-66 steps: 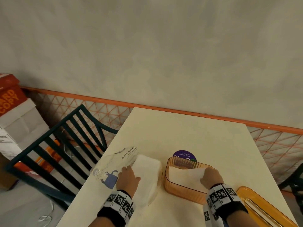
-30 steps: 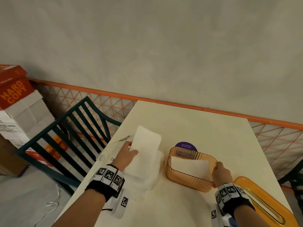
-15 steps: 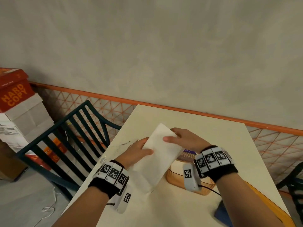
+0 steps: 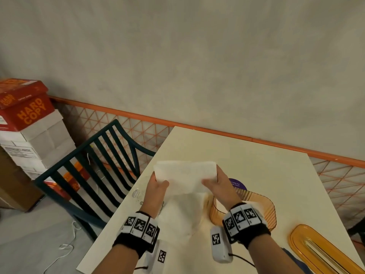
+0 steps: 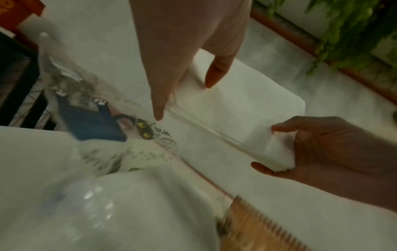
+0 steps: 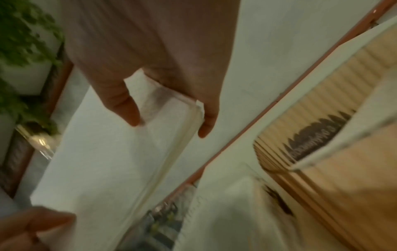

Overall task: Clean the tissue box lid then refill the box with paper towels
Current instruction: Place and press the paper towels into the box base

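in the head view the left hand (image 4: 157, 189) and right hand (image 4: 219, 186) hold a flat white wad of paper towels (image 4: 185, 177) by its two short ends, above the table (image 4: 246, 169), thumbs on the near face and fingers behind. below it lies the rest of the paper towel pack (image 4: 181, 214), just left of the open orange tissue box (image 4: 270, 210). the orange lid (image 4: 316, 252) lies at the near right, close to the table's edge. the far half of the table is bare; a dark chair (image 4: 94, 165) stands left of it.

the left wrist view shows the wad's layered edge (image 5: 214, 132) and the printed clear wrapper (image 5: 103, 125), with a cat on it.

the right wrist view, blurred, shows thumb and fingers (image 6: 120, 100) pinching the wad's end, and towels standing inside the ribbed box (image 6: 335, 118).
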Tool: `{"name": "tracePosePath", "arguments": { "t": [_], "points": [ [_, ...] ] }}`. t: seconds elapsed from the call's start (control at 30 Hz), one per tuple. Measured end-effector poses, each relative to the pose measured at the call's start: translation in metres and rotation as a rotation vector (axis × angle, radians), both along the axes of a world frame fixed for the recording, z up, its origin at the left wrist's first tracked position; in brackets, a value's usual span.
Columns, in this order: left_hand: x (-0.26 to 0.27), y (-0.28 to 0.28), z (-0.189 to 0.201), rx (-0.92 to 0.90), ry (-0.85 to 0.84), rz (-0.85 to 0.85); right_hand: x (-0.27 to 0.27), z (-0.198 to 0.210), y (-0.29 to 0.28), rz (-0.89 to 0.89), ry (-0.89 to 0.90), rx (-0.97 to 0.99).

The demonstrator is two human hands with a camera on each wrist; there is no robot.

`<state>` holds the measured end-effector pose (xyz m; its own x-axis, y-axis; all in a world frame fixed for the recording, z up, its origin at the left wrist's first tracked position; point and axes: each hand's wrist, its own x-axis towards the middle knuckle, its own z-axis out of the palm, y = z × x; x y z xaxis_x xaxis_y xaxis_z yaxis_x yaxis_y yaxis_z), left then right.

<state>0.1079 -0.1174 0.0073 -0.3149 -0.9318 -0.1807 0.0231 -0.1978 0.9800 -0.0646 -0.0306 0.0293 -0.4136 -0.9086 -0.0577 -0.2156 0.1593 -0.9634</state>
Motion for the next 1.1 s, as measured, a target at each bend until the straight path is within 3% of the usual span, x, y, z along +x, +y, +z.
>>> {"name": "tracePosePath", "arguments": {
  "t": [0.17,0.3,0.43,0.57,0.63,0.87,0.97,1.1],
  "points": [
    [-0.001,0.011,-0.037,-0.046,-0.491,-0.052,0.014,-0.042,0.006,-0.051,0.111,0.161],
    [-0.004,0.018,-0.042,-0.081,-0.477,-0.067,0.019,-0.053,0.005,-0.095,0.125,0.231],
    [-0.008,0.02,-0.018,-0.16,-0.497,-0.044,0.011,-0.032,0.008,-0.15,0.119,0.16],
    [-0.039,0.012,0.012,-0.244,-0.235,-0.098,-0.024,-0.003,0.018,-0.317,0.04,0.062],
    [-0.067,0.008,0.017,-0.234,-0.209,-0.18,-0.051,0.002,0.028,-0.409,0.04,0.085],
    [-0.146,0.035,-0.02,-0.311,-0.505,-0.489,-0.101,-0.025,0.072,-0.523,0.174,0.466],
    [-0.159,0.046,-0.037,-0.463,-0.736,-0.595,-0.104,-0.043,0.076,-0.422,0.276,0.62],
    [-0.173,0.06,-0.05,-0.903,-0.959,-0.595,-0.099,-0.049,0.077,-0.311,0.592,0.628]
  ]
}}
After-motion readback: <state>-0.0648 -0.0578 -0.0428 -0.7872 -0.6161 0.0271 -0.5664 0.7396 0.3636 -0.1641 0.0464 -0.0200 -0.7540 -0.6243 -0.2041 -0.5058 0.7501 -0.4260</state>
